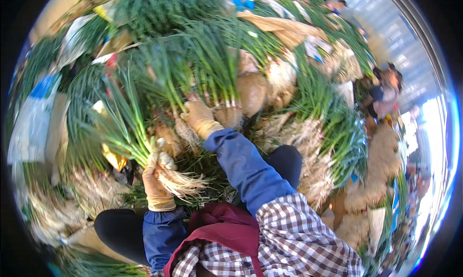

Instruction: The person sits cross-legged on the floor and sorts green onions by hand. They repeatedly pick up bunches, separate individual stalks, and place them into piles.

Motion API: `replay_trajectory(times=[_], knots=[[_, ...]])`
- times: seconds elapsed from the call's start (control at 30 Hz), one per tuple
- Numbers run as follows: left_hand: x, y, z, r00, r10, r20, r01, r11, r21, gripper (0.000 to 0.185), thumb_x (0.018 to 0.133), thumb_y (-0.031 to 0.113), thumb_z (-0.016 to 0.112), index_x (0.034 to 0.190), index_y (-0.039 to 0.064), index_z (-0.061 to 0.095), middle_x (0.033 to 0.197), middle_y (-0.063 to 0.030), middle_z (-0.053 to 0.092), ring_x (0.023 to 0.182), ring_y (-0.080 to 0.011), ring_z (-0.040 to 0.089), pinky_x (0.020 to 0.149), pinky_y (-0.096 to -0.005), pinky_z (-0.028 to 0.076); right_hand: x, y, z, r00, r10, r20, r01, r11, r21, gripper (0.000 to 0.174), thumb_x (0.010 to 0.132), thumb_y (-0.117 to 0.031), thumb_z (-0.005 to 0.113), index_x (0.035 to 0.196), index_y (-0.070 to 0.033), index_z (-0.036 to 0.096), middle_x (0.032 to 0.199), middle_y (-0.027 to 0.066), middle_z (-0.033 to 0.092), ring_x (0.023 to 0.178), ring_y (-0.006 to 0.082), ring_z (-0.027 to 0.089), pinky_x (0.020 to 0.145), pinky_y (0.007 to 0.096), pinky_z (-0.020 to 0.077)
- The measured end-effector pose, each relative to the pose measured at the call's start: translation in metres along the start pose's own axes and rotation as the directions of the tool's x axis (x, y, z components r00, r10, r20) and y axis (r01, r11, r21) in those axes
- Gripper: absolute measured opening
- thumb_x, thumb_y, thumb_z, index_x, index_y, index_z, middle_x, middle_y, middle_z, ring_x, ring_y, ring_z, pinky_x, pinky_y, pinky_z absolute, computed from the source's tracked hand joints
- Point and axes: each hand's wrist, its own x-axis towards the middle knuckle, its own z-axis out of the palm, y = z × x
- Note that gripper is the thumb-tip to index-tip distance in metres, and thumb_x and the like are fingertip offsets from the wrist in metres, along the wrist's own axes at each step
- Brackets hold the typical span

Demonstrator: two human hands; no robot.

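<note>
My left hand [155, 181], in a tan glove, is closed around a bunch of green onions [137, 143]; its pale bulbs and stringy roots hang toward the right. Further forward, my right hand [200, 118], gloved too, has its fingers at the stem bases of other green onions [177, 81], whose roots dangle beside the glove. Blur hides how firmly those fingers close. More upright green onions [224, 74] stand just past the right hand.
Piled green onions [325, 110] with matted roots lie at the right, and more [86, 139] at the left. Brown sacking [285, 25] and a whitish plastic sack [30, 125] are among the heaps. A person [387, 92] is at the far right.
</note>
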Motion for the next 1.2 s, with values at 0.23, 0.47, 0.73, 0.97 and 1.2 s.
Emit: replay_trajectory(times=[0.23,0.47,0.73,0.97,1.2], knots=[[0.008,-0.009,-0.016,0.993,0.024,-0.115,-0.036,0.995,-0.096,0.024,0.095,0.012,0.051,0.117,0.003,0.055,0.105,-0.0135,0.063,0.093,-0.026,0.062,0.085,-0.0415,0.054,-0.088,0.085,-0.119,0.845,0.331,-0.42,0.038,0.746,0.665,0.007,0.093,-0.014,0.055,0.098,-0.011,0.059,0.075,0.0024,0.058,0.061,0.0109,0.058,0.051,0.0253,0.0492],[0.001,-0.003,-0.002,0.975,0.054,0.216,-0.019,0.987,-0.161,0.027,0.093,0.013,0.051,0.119,0.008,0.046,0.083,-0.0013,0.047,0.072,-0.0137,0.046,0.067,-0.0276,0.043,-0.311,0.261,-0.236,0.376,0.551,-0.745,-0.518,0.792,0.324,0.027,0.092,-0.035,0.059,0.101,-0.01,0.064,0.08,0.0048,0.067,0.065,0.0117,0.066,0.052,0.0253,0.0545],[-0.009,-0.006,0.006,0.996,0.089,0.033,-0.09,0.995,0.044,0.038,0.089,0.021,0.054,0.122,0.002,0.048,0.076,-0.0044,0.051,0.066,-0.0164,0.047,0.06,-0.0301,0.041,-0.243,0.237,-0.224,0.761,0.374,-0.53,-0.596,0.725,-0.345,0.039,0.086,-0.022,0.059,0.119,-0.003,0.057,0.112,0.0211,0.061,0.104,0.0374,0.058,0.09,0.043,0.0463],[0.001,-0.005,-0.009,0.99,-0.029,-0.137,0.033,0.999,0.03,0.037,0.095,0.018,0.049,0.127,0.001,0.051,0.086,-0.0057,0.059,0.076,-0.0157,0.057,0.069,-0.0299,0.049,-0.033,0.025,-0.028,0.986,-0.069,0.149,0.001,0.908,0.42,0.037,0.094,-0.033,0.051,0.11,-0.002,0.062,0.108,0.0147,0.065,0.096,0.0274,0.062,0.08,0.0363,0.0496],[0.014,-0.013,0.005,0.95,0.052,-0.308,0.023,0.972,0.235,0.023,0.098,0.015,0.047,0.11,0.0,0.06,0.078,-0.0023,0.066,0.062,-0.0091,0.062,0.052,-0.0244,0.052,-0.05,-0.045,-0.008,0.986,-0.13,0.105,0.103,0.968,0.229,0.023,0.081,-0.028,0.063,0.088,-0.006,0.064,0.072,0.0135,0.064,0.063,0.0327,0.063,0.058,0.0445,0.0499]])
